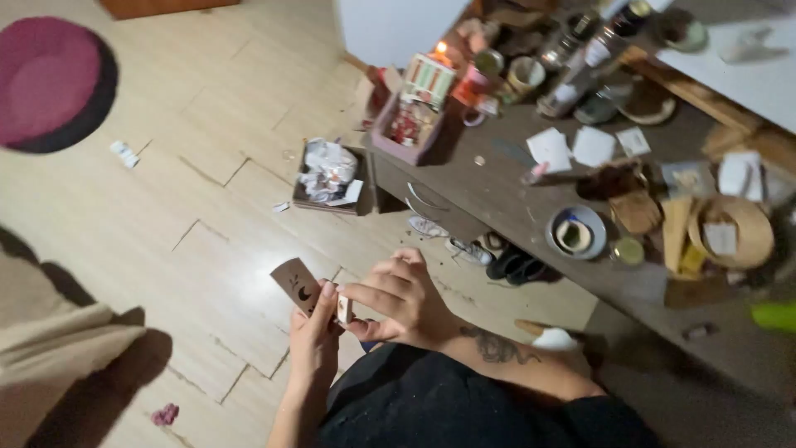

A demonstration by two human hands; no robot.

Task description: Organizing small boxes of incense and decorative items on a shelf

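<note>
card (295, 282): showing tan with dark moon marks
cushion (51, 81): lying far left of the card, looking maroon, perhaps black-edged

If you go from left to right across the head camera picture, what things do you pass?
Round dark red cushion → small brown card in the left hand → right hand → lit candle → grey bowl → round woven basket.

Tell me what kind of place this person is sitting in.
Probably a room in a home, used for small crafts. A wooden floor holds a round purple cushion, a lit candle stands on the cluttered low table, and shoes sit beneath it.
</note>
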